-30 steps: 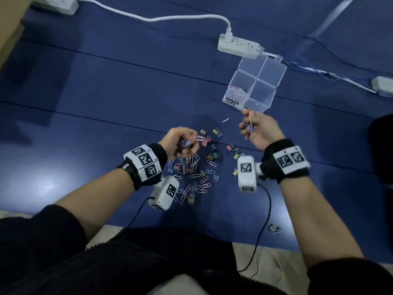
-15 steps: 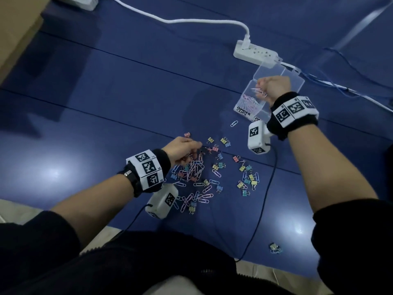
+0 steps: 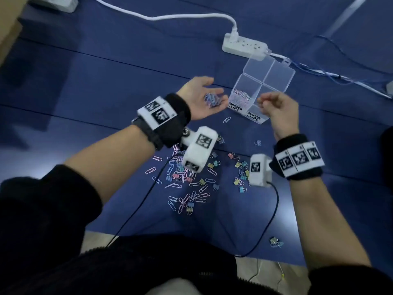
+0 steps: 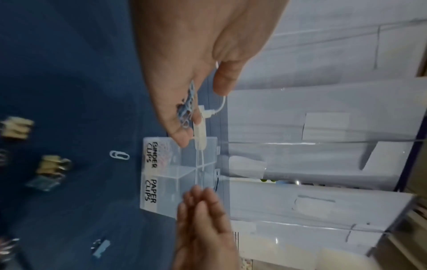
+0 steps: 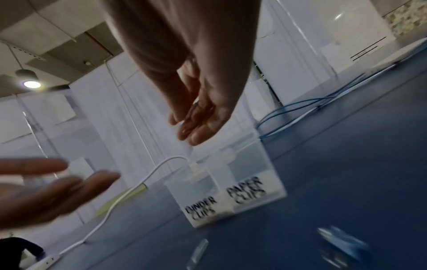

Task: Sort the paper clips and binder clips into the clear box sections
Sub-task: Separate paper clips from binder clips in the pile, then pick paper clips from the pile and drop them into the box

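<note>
The clear box [image 3: 274, 81] stands on the blue mat, its front sections labelled BINDER CLIPS and PAPER CLIPS. Pink and blue paper clips [image 3: 241, 95] lie in the section behind the BINDER CLIPS label. My left hand [image 3: 204, 96] is palm up just left of the box, and a small bunch of paper clips [image 3: 212, 101] rests on its relaxed fingers [image 4: 182, 135]. My right hand [image 3: 274, 106] hovers at the box's front right corner with fingers loosely curled [image 5: 198, 127]; I see nothing held in it. A mixed pile of paper and binder clips [image 3: 191, 179] lies under my wrists.
One paper clip [image 3: 227, 119] lies in front of the box and a binder clip [image 3: 257, 142] sits near my right wrist. A white power strip [image 3: 244, 46] with its cord and blue cables lies behind the box. More binder clips [image 3: 275, 241] lie near the mat's front edge.
My left hand rose from the pile with paper clips and turned palm up beside the box. My right hand drew back from above the box to its front corner.
</note>
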### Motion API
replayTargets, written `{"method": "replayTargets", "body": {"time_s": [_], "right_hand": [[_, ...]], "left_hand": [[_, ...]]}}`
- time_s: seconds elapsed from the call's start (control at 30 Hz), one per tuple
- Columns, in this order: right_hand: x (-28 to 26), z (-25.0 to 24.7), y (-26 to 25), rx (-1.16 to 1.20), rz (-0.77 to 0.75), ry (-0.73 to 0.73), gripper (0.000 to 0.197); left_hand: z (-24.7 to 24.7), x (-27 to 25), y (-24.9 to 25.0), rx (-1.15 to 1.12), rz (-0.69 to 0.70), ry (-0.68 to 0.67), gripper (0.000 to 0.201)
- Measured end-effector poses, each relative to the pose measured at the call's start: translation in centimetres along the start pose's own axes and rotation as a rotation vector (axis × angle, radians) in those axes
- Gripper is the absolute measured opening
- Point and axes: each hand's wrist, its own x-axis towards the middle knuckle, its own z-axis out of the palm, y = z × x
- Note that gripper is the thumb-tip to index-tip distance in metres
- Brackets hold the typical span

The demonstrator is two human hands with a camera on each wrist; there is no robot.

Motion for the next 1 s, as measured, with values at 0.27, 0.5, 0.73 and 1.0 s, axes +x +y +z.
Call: {"method": "replayTargets", "body": {"time_s": [0.27,0.5,0.73,1.0], "right_hand": [[-3.9,-1.3,2.7,0.197,0.041,0.003,0.037],[-2.5,-3.5,1.9,0.194,0.001,0.157,0.038],[2.6,-2.2,-1.4,0.054,-0.004,0.166,0.034],[6.2,2.7,-1.9,-0.215,0.002,0.163,0.035]], "left_hand": [[6.9,4.9,1.3,-0.008,0.017,0.013,0.062],[7.9,7.2,0.3,-0.029,0.018,0.064,0.088],[7.5,6.7,0.8,-0.020,0.024,0.000,0.091],[3.8,4.0,0.7,0.371,0.267,0.224,0.024]]}}
